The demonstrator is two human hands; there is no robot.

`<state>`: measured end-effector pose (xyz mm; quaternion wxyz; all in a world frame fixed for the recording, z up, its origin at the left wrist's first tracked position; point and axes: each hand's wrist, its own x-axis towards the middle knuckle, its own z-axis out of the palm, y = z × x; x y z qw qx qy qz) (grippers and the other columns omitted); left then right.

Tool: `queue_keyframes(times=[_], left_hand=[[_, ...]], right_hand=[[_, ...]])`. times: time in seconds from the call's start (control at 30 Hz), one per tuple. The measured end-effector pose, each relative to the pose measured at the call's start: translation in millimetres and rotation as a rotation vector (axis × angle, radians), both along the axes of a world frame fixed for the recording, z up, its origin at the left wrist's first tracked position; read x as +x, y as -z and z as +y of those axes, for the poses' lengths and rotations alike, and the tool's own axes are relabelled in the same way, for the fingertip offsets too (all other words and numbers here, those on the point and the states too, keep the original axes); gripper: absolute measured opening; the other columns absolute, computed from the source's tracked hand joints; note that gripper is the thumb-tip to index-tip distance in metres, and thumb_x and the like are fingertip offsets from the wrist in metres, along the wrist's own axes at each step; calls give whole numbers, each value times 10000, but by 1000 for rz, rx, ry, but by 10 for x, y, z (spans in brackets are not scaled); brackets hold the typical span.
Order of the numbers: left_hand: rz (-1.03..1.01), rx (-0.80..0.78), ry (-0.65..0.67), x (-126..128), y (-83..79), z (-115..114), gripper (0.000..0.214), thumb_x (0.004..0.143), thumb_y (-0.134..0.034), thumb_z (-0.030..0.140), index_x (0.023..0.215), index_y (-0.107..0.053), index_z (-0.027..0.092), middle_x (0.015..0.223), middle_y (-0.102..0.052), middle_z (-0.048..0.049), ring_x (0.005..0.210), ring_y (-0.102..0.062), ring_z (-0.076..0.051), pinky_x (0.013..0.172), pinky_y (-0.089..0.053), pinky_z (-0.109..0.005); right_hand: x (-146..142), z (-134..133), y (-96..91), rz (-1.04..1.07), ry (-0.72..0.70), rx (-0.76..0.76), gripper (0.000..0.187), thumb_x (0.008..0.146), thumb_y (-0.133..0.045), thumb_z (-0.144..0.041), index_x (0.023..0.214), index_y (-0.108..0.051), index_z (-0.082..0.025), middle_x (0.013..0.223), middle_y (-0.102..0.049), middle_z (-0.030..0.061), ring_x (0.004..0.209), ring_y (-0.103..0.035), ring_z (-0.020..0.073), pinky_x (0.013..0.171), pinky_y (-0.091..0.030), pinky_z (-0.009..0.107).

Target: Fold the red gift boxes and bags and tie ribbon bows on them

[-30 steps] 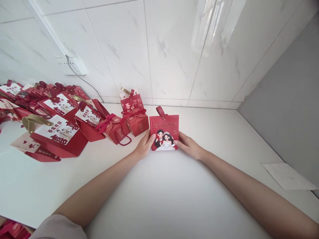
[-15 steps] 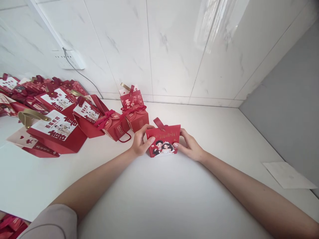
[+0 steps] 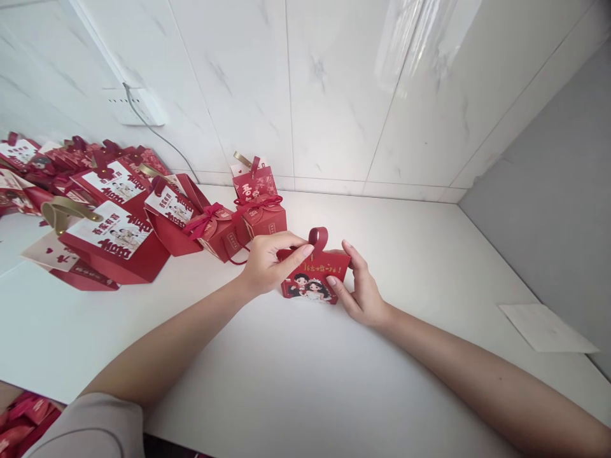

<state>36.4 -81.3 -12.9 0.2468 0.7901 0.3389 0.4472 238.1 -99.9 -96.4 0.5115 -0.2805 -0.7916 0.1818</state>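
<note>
A red gift box [image 3: 312, 283] with a cartoon bride and groom and gold lettering stands on the white table in front of me. A dark red ribbon handle [image 3: 319, 238] loops up from its top. My left hand [image 3: 274, 261] pinches the top edge near the foot of that handle, thumb in front and fingers behind. On the box's right side, my right hand [image 3: 360, 289] grips with the thumb on the front face and the fingers at the edge. The back of the box is hidden.
Finished-looking red gift boxes [image 3: 114, 238] with ribbon handles crowd the left of the table [image 3: 296, 381]. Two bow-tied boxes [image 3: 265, 219] stand behind my left hand. White paper [image 3: 547, 327] lies at the right edge. A cable hangs from a wall socket [image 3: 138, 107].
My left hand has moved from the box's left side up to its top by the handle. The ribbon handle now stands more upright. My right hand stays at the right side.
</note>
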Motion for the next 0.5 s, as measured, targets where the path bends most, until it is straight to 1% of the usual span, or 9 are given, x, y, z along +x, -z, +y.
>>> queue_keyframes(times=[0.1,0.17,0.23,0.3,0.4,0.5], left_hand=[[1,-31,5,8,30,3,195,867,-574,302,821,-693,154,776,-701,-29,700,-632,-130,650,-488,-224],[6,-44,-2,8,51,16,199,862,-581,320,868,-694,156,811,-707,-34,739,-644,-142,685,-501,-227],[10,-60,-16,7,64,29,208,863,-581,329,901,-692,158,835,-709,-37,768,-650,-147,716,-508,-229],[11,-75,-17,9,70,37,204,868,-574,322,921,-688,161,852,-711,-35,773,-652,-141,726,-512,-222],[25,-81,-7,13,69,41,202,865,-573,311,941,-687,162,875,-716,-36,783,-659,-142,734,-525,-224],[49,-77,0,16,60,40,214,844,-592,305,970,-687,160,925,-721,-52,846,-670,-169,785,-538,-255]], right_hand=[[-14,-2,4,-6,50,-17,701,945,-460,-226,1499,-37,-292,1304,-503,117,1193,-515,255,984,-473,474],[-20,3,6,6,109,28,712,936,-472,-224,1497,-43,-313,1346,-462,117,1232,-478,266,991,-464,490],[-21,9,3,22,176,120,712,911,-505,-192,1483,-115,-359,1383,-415,101,1272,-433,278,1011,-438,512],[-16,15,-7,15,216,191,689,885,-530,-151,1454,-221,-388,1360,-416,87,1262,-431,281,1005,-437,514],[-1,20,-28,-30,227,209,649,870,-531,-119,1418,-320,-396,1255,-460,83,1172,-486,268,944,-477,486],[4,23,-53,-76,258,219,606,870,-526,-127,1389,-372,-399,1260,-444,82,1178,-477,282,965,-451,519]])
